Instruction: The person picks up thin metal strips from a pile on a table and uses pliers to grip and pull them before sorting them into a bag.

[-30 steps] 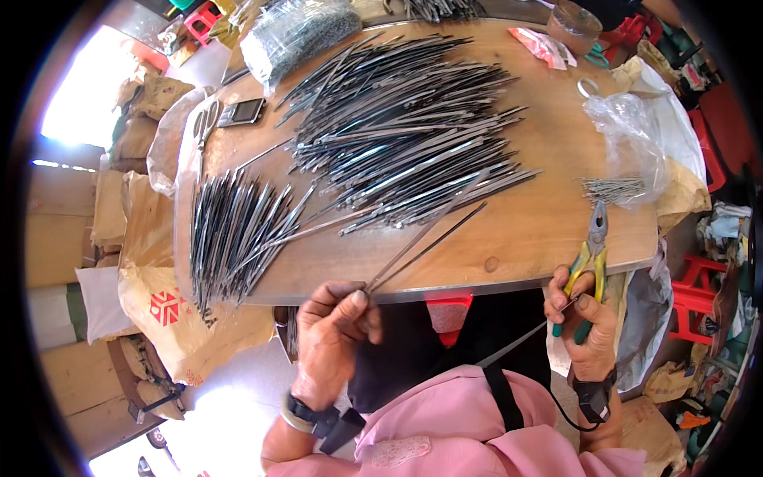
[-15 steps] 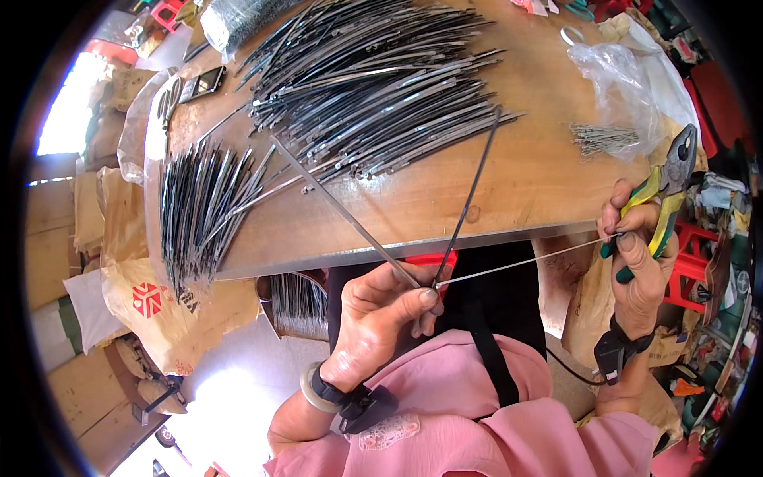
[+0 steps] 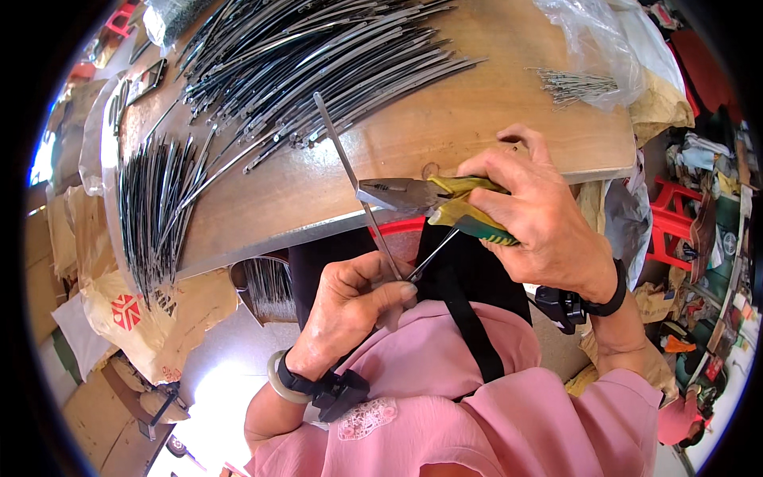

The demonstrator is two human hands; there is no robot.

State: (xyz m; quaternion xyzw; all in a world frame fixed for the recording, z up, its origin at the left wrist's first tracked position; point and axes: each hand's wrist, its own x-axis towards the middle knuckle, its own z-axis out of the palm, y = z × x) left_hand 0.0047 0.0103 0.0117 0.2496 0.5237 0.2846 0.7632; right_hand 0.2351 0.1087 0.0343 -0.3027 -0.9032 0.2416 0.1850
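My left hand [image 3: 350,298] is closed below the table edge, pinching the lower end of a long, narrow grey metal strip [image 3: 335,139] that slants up and to the left. My right hand [image 3: 544,219] is wrapped round pliers [image 3: 401,194] with yellow and green handles. Their jaw tips lie at the middle of the strip; whether they grip it, I cannot tell. A thin dark rod or wire [image 3: 435,256] runs from my left fingertips up toward the plier handles, where its far end is hidden.
A large pile of black and grey strips [image 3: 302,71] covers the table [image 3: 262,211], with a smaller bundle [image 3: 155,215] at its left. Thin wires [image 3: 576,86] lie by a clear plastic bag [image 3: 592,40]. A phone [image 3: 147,81] rests far left; a red stool [image 3: 671,222] stands right.
My right hand has swung left with the pliers, bringing their jaws to the grey strip. The thin wire no longer stretches out to the right. The view has shifted slightly.
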